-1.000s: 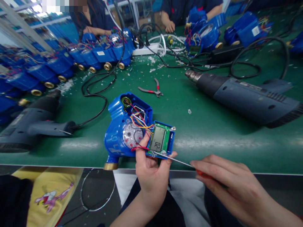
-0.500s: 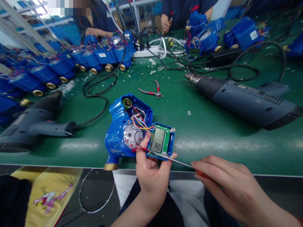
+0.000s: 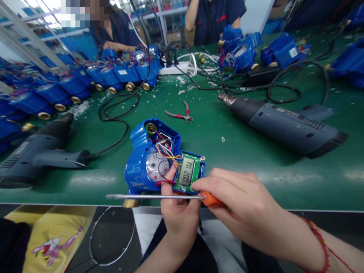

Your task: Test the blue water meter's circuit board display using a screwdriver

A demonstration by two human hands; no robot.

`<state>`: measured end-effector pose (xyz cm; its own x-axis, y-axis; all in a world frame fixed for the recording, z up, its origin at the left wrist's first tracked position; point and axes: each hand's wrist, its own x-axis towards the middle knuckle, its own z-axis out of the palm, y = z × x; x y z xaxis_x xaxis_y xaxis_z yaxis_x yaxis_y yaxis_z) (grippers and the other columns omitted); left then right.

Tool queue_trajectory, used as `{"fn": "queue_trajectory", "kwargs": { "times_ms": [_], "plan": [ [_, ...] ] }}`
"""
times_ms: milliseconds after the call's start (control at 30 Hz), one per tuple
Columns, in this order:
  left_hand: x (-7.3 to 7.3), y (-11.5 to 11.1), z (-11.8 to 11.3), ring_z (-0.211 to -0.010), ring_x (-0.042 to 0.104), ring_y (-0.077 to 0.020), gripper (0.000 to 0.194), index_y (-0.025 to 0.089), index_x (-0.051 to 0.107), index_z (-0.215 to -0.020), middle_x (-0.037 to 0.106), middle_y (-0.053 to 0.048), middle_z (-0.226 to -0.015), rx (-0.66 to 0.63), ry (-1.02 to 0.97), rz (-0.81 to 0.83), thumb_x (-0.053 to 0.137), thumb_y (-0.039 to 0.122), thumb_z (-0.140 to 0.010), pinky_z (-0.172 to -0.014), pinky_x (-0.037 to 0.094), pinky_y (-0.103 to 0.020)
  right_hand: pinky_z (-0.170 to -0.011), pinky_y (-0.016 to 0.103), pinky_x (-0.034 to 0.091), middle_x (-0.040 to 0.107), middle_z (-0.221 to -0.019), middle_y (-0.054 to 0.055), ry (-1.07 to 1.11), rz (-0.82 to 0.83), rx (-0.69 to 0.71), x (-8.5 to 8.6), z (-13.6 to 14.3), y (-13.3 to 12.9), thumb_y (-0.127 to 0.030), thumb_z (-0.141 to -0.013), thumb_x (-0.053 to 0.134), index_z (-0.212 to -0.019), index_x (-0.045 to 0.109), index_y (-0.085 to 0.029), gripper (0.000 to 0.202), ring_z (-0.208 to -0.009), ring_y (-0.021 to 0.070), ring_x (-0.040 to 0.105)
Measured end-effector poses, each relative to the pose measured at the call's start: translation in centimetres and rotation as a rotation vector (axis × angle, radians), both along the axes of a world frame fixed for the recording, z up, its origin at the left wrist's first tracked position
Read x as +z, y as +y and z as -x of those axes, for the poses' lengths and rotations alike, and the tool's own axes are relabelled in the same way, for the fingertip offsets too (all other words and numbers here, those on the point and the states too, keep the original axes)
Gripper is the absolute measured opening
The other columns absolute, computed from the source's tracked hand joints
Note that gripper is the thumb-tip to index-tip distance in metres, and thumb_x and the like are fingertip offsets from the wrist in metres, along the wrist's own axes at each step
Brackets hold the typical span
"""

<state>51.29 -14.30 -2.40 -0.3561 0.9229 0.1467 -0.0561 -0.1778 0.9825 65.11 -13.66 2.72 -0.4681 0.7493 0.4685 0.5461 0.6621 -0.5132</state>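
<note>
My left hand [image 3: 180,218] holds a small blue case with a green circuit board and lit display [image 3: 186,171] at the table's front edge. Colored wires run from the board into a blue meter [image 3: 135,167], which rests on the table with its dial facing up and a brass fitting at the front. My right hand [image 3: 241,204] is closed round the orange handle of a screwdriver [image 3: 159,196]. Its long shaft points left, in front of the case. A fingertip of my right hand touches the board's lower right corner.
Heat guns lie at the left [image 3: 42,151] and right [image 3: 281,125]. Red-handled cutters [image 3: 182,116] lie behind the meter. Blue meters [image 3: 74,81], cables and a white power strip [image 3: 176,68] line the back. Two people sit across the table [image 3: 204,151].
My right hand has moved left to the board, and the screwdriver tip has left it, swinging to point left. The display shows different characters. A person's hand across the table has risen.
</note>
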Motion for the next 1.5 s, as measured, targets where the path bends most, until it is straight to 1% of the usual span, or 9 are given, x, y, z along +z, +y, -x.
{"fn": "queue_trajectory", "kwargs": {
  "times_ms": [133, 300, 600, 767, 900, 1133, 1267, 1400, 1500],
  "plan": [
    [0.0, -0.2, 0.1, -0.093, 0.074, -0.0215, 0.060, 0.023, 0.058, -0.120, 0.076, -0.005, -0.108, 0.021, 0.168, -0.037, 0.079, 0.013, -0.065, -0.079, 0.060, -0.025, -0.054, 0.031, 0.032, 0.056, -0.076, 0.002, -0.141, -0.157, 0.104, 1.2, 1.3, 1.4, -0.013, -0.094, 0.049, -0.094, 0.063, -0.011, 0.014, -0.065, 0.0166, 0.047],
    [-0.2, 0.1, 0.6, -0.088, 0.075, -0.0189, 0.038, 0.024, 0.060, -0.108, 0.077, -0.002, -0.101, -0.013, 0.259, -0.145, 0.075, 0.023, -0.073, -0.076, 0.061, -0.024, -0.053, 0.031, 0.031, 0.052, -0.070, 0.001, -0.221, -0.206, 0.153, 2.1, 1.9, 2.0, -0.011, -0.090, 0.056, -0.079, 0.060, -0.014, 0.012, -0.061, 0.0164, 0.042],
    [-1.0, -0.1, 0.5, -0.104, 0.070, -0.0244, 0.055, 0.023, 0.059, -0.117, 0.072, -0.006, -0.117, 0.000, 0.205, 0.000, 0.077, 0.014, -0.066, -0.086, 0.059, -0.032, -0.054, 0.028, 0.033, 0.055, -0.075, 0.001, -0.201, -0.140, 0.200, 1.6, 2.2, 3.0, -0.012, -0.094, 0.050, -0.077, 0.055, -0.015, 0.018, -0.063, 0.0137, 0.047],
    [-1.1, -0.2, 0.5, -0.066, 0.074, -0.0160, 0.050, 0.021, 0.063, -0.106, 0.076, 0.001, -0.082, 0.037, 0.137, -0.043, 0.081, 0.010, -0.061, -0.055, 0.058, -0.017, -0.060, 0.024, 0.040, 0.060, -0.083, 0.000, 0.096, -0.050, 0.045, 3.3, 2.3, 3.5, -0.009, -0.090, 0.049, -0.090, 0.058, -0.015, 0.011, -0.072, 0.0116, 0.054],
    [-0.7, 0.0, 0.5, -0.094, 0.074, -0.0216, 0.064, 0.022, 0.056, -0.119, 0.075, -0.008, -0.112, -0.064, -0.010, 0.039, 0.083, 0.009, -0.063, -0.077, 0.061, -0.023, -0.055, 0.018, 0.040, 0.055, -0.073, -0.004, 0.302, 0.048, -0.204, 4.8, 1.6, 3.9, -0.010, -0.087, 0.056, -0.082, 0.056, -0.018, 0.010, -0.060, 0.0077, 0.050],
    [-0.4, 0.2, 0.4, -0.093, 0.074, -0.0191, 0.068, 0.026, 0.058, -0.119, 0.075, -0.004, -0.110, -0.096, -0.033, -0.058, 0.085, 0.003, -0.060, -0.079, 0.059, -0.018, -0.042, 0.017, 0.035, 0.050, -0.059, -0.004, 0.330, 0.215, -0.440, 2.0, -1.5, 2.4, -0.018, -0.085, 0.058, -0.073, 0.054, -0.019, 0.012, -0.049, 0.0081, 0.044],
    [-0.3, 0.1, 0.4, -0.094, 0.073, -0.0192, 0.069, 0.024, 0.060, -0.119, 0.076, -0.004, -0.109, -0.045, -0.026, -0.035, 0.086, 0.003, -0.059, -0.078, 0.059, -0.017, -0.040, 0.019, 0.031, 0.038, -0.051, -0.005, 0.295, 0.239, -0.589, 0.1, -3.0, 1.3, -0.030, -0.084, 0.060, -0.061, 0.047, -0.020, 0.028, -0.045, 0.0087, 0.037],
    [-0.3, -0.1, 0.7, -0.098, 0.072, -0.0204, 0.073, 0.024, 0.057, -0.124, 0.075, -0.006, -0.110, -0.050, 0.054, 0.004, 0.088, 0.009, -0.060, -0.079, 0.059, -0.019, -0.043, 0.020, 0.040, 0.055, -0.061, -0.001, 0.322, 0.297, -0.608, -1.4, -3.5, 0.5, -0.026, -0.083, 0.056, -0.079, 0.061, -0.019, 0.010, -0.050, 0.0113, 0.050],
    [-0.3, -0.1, 0.9, -0.094, 0.074, -0.0207, 0.071, 0.023, 0.056, -0.124, 0.075, -0.007, -0.108, -0.040, 0.106, 0.006, 0.088, 0.015, -0.061, -0.076, 0.060, -0.020, -0.041, 0.018, 0.042, 0.061, -0.065, -0.001, 0.342, 0.338, -0.573, -2.0, -3.6, 0.0, -0.024, -0.083, 0.054, -0.090, 0.065, -0.019, 0.014, -0.049, 0.0113, 0.053]
  ]
}}
